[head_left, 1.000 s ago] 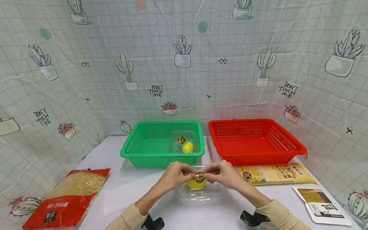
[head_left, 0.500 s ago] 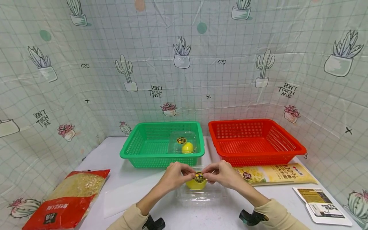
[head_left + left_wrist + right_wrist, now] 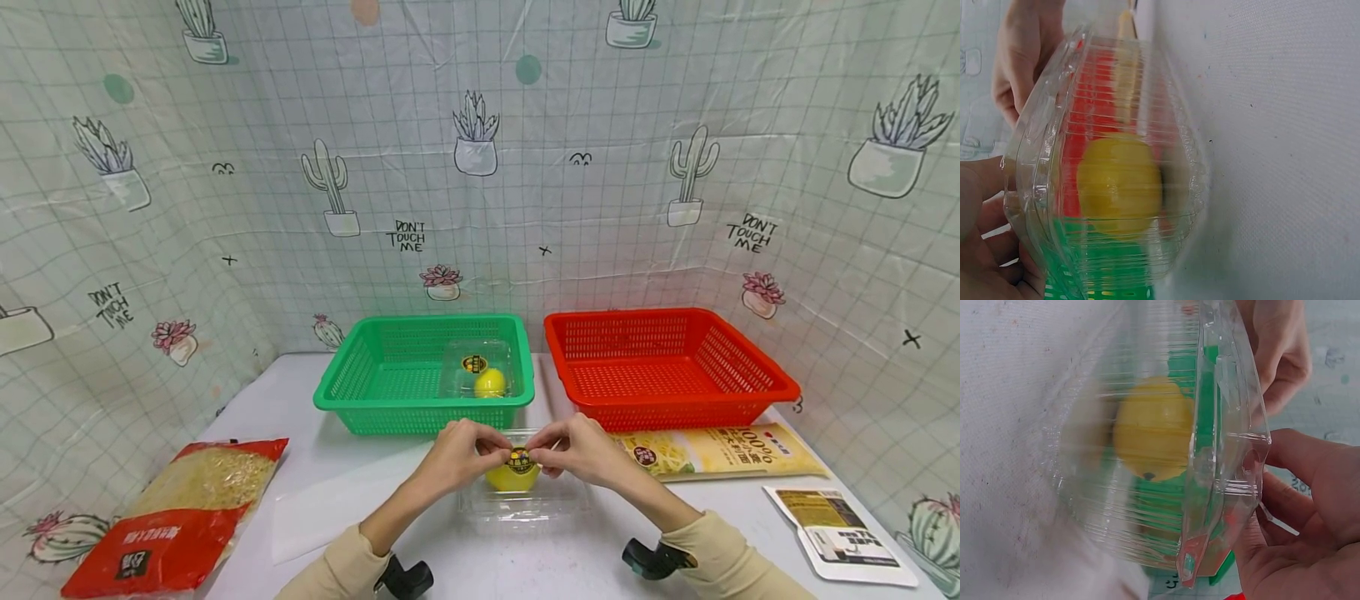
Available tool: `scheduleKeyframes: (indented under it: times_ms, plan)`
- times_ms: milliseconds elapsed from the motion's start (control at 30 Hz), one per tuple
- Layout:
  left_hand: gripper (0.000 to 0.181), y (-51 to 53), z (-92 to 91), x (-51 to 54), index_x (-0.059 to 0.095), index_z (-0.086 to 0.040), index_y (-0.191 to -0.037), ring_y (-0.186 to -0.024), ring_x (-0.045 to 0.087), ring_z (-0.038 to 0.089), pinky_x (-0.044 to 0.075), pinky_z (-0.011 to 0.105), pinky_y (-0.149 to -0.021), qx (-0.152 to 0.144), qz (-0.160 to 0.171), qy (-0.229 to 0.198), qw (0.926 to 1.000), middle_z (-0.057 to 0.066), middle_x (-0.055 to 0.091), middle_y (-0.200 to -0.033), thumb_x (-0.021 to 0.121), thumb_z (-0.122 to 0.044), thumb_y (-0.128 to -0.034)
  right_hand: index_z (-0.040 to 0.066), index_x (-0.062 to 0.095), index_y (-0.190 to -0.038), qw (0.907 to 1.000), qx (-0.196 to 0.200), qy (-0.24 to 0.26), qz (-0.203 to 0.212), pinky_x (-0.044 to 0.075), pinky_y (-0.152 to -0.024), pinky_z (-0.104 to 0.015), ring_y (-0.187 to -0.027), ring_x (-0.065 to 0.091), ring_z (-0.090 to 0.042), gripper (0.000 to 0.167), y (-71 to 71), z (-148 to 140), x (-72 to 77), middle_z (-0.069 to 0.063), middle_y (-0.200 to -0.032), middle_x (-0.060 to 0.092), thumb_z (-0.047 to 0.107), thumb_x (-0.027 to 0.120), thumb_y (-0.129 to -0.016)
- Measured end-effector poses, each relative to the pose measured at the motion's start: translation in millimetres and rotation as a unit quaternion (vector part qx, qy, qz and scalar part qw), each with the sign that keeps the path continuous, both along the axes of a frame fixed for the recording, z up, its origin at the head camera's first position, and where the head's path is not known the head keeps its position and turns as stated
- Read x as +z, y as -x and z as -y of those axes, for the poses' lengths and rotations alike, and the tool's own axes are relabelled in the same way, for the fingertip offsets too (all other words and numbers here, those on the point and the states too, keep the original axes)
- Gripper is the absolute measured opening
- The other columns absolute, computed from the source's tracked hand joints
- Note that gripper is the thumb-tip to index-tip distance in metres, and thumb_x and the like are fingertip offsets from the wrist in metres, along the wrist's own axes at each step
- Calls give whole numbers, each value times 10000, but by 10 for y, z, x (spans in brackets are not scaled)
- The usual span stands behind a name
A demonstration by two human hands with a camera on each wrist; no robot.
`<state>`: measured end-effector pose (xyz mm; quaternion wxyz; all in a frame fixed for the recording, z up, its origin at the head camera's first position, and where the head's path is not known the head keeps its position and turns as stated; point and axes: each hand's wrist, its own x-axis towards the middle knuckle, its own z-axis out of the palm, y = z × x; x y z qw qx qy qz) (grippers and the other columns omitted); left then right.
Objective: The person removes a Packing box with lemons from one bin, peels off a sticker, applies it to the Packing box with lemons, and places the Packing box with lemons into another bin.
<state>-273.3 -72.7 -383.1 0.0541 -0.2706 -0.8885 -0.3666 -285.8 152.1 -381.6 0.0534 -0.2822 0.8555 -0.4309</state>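
A clear plastic clamshell box (image 3: 525, 514) stands on the white table with a yellow lemon (image 3: 512, 482) inside. Over its lid is a round black-and-yellow sticker (image 3: 519, 461). My left hand (image 3: 457, 458) pinches the sticker's left edge between thumb and index finger. At the opposite edge, my right hand (image 3: 581, 454) does the same. In the right wrist view, a small white strip (image 3: 1279, 520) shows by the right hand's fingers. The lid hides the fingertips' contact in both wrist views. Whether the sticker touches the lid cannot be made out.
Behind stand a green basket (image 3: 423, 403), holding another clear box (image 3: 453, 379) with a lemon, and a red basket (image 3: 675, 408). A red-and-clear bag (image 3: 180, 517) lies left, beside a white sheet (image 3: 337, 504). A yellow pasta packet (image 3: 720, 454) and white pouch (image 3: 840, 537) lie right.
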Motion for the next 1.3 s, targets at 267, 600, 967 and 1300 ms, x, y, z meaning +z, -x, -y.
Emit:
scheduleKeyframes:
  times_ms: [267,600,967,1300]
  plan:
    - [179,-7,-16,8,785,-87,-983,-624,566,8,384,272,-781,-57,-58,122,9999,-16,730,-742,646,-75,-871,53,769,-1019,9995,-16,-312,-85,586,-586,-347,-584,629,-84,171,-6,30,24,-67,-780,736,154,712,-894]
    - [197,-9,-24,18,784,-79,-996,-588,473,21,341,168,-559,-102,-98,234,9996,-21,689,-717,627,-60,-878,106,773,-1049,9963,-21,-752,-416,440,-456,-195,-517,552,-71,183,-19,68,43,-42,-777,723,195,701,-906]
    - [143,-30,8,26,791,-90,-961,-610,483,-13,380,186,-616,-165,-419,452,9980,-48,660,-682,703,-72,-850,133,799,-997,9920,-205,-970,-787,410,-451,-193,-496,522,-47,155,-76,32,90,23,-787,738,209,735,-878]
    - [118,-97,105,19,810,-138,-920,-688,555,64,375,195,-653,-53,-646,684,9955,-53,708,-753,727,-134,-836,119,812,-912,9902,-202,-1017,-940,445,-536,-179,-671,500,-21,133,-161,-35,117,52,-797,719,226,761,-852]
